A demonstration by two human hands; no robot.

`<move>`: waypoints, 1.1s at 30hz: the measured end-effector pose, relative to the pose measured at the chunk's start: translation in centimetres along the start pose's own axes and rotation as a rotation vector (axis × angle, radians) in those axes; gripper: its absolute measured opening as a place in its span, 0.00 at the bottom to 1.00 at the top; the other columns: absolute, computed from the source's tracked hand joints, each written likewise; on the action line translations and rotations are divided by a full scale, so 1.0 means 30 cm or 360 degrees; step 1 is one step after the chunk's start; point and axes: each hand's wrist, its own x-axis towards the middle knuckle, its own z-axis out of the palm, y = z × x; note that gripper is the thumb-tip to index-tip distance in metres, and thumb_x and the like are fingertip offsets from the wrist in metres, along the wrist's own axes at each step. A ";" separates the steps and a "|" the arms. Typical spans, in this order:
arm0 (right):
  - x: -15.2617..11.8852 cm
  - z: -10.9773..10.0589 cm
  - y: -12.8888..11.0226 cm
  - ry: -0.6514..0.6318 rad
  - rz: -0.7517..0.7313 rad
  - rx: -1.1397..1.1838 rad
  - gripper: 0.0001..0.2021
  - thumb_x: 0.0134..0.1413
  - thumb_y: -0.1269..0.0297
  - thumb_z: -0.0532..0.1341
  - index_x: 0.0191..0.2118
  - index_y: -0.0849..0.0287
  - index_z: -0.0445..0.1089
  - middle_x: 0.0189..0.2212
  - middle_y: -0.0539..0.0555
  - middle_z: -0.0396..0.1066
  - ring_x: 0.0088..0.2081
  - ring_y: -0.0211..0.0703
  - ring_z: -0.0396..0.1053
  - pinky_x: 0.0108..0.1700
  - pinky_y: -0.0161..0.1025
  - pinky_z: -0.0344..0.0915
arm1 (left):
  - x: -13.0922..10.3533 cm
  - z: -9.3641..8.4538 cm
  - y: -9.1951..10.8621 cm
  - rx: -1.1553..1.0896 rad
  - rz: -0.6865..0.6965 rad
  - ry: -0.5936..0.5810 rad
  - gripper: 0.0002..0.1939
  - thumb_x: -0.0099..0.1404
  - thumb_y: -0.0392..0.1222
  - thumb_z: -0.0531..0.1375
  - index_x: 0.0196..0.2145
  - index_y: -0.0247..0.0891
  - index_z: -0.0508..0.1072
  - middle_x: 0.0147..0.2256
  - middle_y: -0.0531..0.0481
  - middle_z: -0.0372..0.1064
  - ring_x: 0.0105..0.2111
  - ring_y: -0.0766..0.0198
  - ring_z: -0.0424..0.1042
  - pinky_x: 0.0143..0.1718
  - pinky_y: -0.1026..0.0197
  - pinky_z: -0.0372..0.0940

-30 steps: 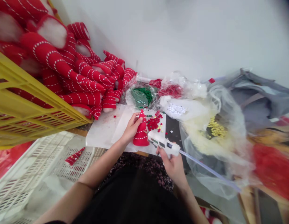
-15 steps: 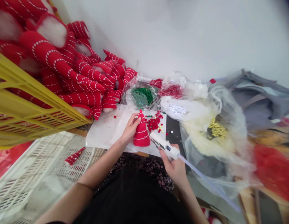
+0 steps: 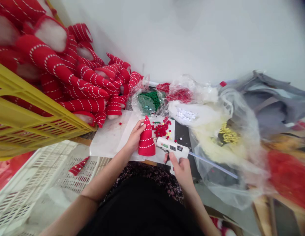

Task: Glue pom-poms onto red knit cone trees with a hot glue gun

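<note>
A red cone-shaped stuffed hat (image 3: pixel 146 141) with white stitched stripes stands point up, and my left hand (image 3: pixel 135 135) grips it near the top from its left side. My right hand (image 3: pixel 182 167) is wrapped round the handle of a white hot glue gun (image 3: pixel 172 146), with a long clear glue stick (image 3: pixel 213 164) sticking out of its back. The gun's nozzle points left and is at the hat's right side; whether it touches I cannot tell. Small red pom-poms (image 3: pixel 161 130), with a few green and yellow ones, lie just behind on white paper (image 3: pixel 106 139).
Many striped red hats (image 3: pixel 85 78) fill a yellow crate (image 3: pixel 31 114) on the left. One small hat (image 3: pixel 78 166) lies in a white crate (image 3: pixel 34 173) below. Bags of green pom-poms (image 3: pixel 150 101), white pom-poms (image 3: pixel 185 114) and yellow pom-poms (image 3: pixel 229 133) line the back and right.
The glue gun has turned from slanting to nearly level, its nozzle now at the hat's side. My left hand still holds the hat, which appears slightly further left as the view shifts.
</note>
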 end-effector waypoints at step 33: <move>-0.081 -0.067 -0.038 0.0075 -0.0976 -0.0933 0.05 0.69 0.61 0.59 0.42 0.55 0.68 0.32 0.53 0.73 0.30 0.46 0.73 0.33 0.41 0.70 | -0.004 0.048 -0.001 0.0195 0.0089 -0.0001 0.25 0.52 0.49 0.74 0.44 0.44 0.71 0.32 0.56 0.74 0.30 0.65 0.73 0.31 0.65 0.65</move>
